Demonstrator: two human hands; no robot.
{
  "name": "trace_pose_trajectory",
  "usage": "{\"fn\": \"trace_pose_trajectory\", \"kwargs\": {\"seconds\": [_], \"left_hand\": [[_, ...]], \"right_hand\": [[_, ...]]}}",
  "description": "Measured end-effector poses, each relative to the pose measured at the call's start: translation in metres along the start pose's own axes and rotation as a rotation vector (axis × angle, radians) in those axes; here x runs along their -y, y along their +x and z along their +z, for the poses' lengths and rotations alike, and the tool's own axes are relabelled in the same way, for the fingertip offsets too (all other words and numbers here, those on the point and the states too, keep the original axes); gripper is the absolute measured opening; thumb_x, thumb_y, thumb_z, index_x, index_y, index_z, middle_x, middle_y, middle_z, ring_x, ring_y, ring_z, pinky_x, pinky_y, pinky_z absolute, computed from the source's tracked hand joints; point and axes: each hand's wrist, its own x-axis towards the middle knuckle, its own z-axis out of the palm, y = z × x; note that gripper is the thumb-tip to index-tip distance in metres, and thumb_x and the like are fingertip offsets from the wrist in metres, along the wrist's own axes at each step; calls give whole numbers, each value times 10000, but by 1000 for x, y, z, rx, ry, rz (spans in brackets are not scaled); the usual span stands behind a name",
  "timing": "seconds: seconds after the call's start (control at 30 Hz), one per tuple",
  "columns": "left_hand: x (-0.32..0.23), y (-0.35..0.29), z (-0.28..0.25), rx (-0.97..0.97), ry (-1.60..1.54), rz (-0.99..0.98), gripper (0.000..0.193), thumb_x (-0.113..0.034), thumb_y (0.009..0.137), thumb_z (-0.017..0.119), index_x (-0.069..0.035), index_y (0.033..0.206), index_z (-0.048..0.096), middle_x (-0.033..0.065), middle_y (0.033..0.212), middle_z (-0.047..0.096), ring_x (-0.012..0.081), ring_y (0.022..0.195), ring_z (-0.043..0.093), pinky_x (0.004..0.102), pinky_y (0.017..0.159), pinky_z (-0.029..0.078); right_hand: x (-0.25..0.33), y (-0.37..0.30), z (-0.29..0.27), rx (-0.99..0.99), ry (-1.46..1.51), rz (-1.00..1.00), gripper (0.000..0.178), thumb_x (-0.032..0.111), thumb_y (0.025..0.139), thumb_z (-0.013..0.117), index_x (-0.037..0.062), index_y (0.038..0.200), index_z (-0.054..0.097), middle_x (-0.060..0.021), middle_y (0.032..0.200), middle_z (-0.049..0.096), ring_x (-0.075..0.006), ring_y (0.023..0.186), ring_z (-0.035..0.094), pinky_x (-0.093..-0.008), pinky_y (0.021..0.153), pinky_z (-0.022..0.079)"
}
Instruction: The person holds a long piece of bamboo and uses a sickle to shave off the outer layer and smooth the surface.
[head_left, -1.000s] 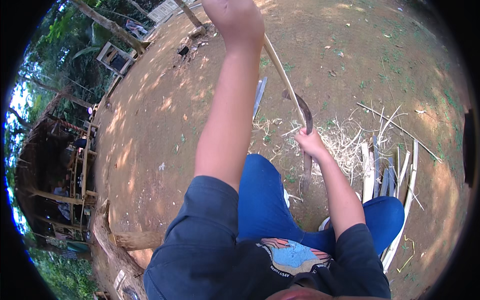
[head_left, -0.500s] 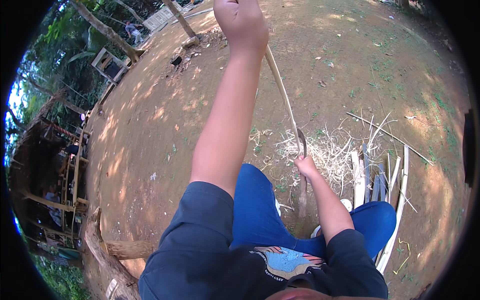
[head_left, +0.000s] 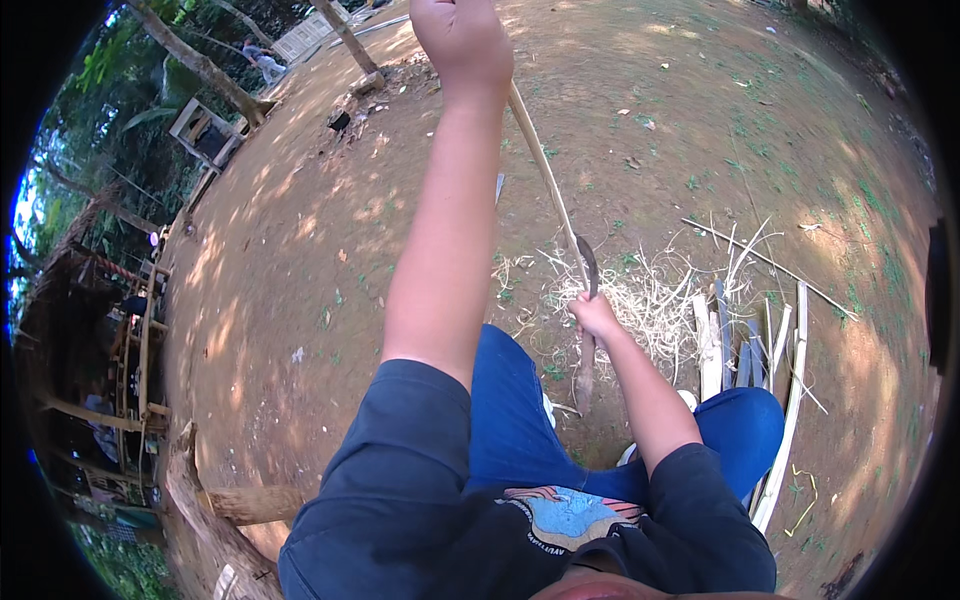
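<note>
My left hand [head_left: 462, 45], on the outstretched arm at the top of the view, is closed around the far end of a long pale strip of wood or bamboo [head_left: 541, 165]. The strip slants down toward my right hand [head_left: 597, 315], which grips a knife with a long wooden handle [head_left: 585, 388]. Its dark, curved blade [head_left: 589, 264] points away from me and lies against the strip's near part. Where the strip ends near my right hand is hidden. Curly pale shavings [head_left: 655, 305] lie on the ground beyond and right of that hand.
Several split slats [head_left: 708, 345] lie beside my right knee, with a longer slat [head_left: 798, 370] further right. A thin stick [head_left: 775, 262] rests past the shavings. At left are a log [head_left: 250, 503] and a thatched shelter [head_left: 75, 330]. A person [head_left: 262, 62] is far off.
My right hand and the knife have shifted slightly away from me and left, the blade still at the strip. The whole view has turned a little. Both hands keep their hold.
</note>
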Motion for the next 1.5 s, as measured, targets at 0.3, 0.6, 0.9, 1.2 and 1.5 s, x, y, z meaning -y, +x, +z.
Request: {"fn": "trace_pose_trajectory", "kwargs": {"seconds": [0.3, 0.6, 0.9, 1.2, 1.5], "left_hand": [[-4, -1, 6, -78, 158, 75, 156, -210, 1016, 565, -86, 922, 560, -89, 679, 387, 9, 592, 332, 223, 511, 250], [-26, -16, 28, -182, 298, 155, 169, -185, 1011, 579, -67, 889, 574, -80, 692, 390, 24, 616, 328, 232, 529, 264], [-38, -21, 31, -177, 367, 115, 192, -220, 1011, 589, -63, 902, 574, -75, 691, 393, 31, 614, 336, 237, 532, 277], [-34, -26, 45, -199, 348, 118, 203, -228, 1008, 596, -48, 916, 572, -58, 696, 415, 48, 623, 362, 245, 550, 313], [-34, -29, 63, -158, 290, 72, 207, -230, 1012, 587, -41, 932, 565, -44, 689, 450, 56, 618, 378, 254, 547, 327]], "right_hand": [[117, -62, 20, -24, 79, -375, 363, 110, 814, 610, 135, 601, 318, 41, 545, 393, -73, 490, 377, -289, 464, 333], [191, -97, 36, 23, 191, -567, 420, 88, 807, 607, 130, 567, 265, 57, 513, 324, -62, 496, 333, -300, 461, 291], [92, -56, 11, 32, 138, -152, 387, 102, 834, 605, 147, 581, 316, 32, 515, 382, -90, 421, 419, -307, 400, 384], [143, -73, 28, 37, 214, -405, 414, 85, 836, 605, 144, 574, 289, 44, 516, 363, -73, 442, 413, -297, 415, 367], [75, -35, 2, -69, 135, -221, 390, 108, 841, 615, 146, 580, 327, 33, 511, 400, -88, 416, 433, -285, 404, 369]]}}
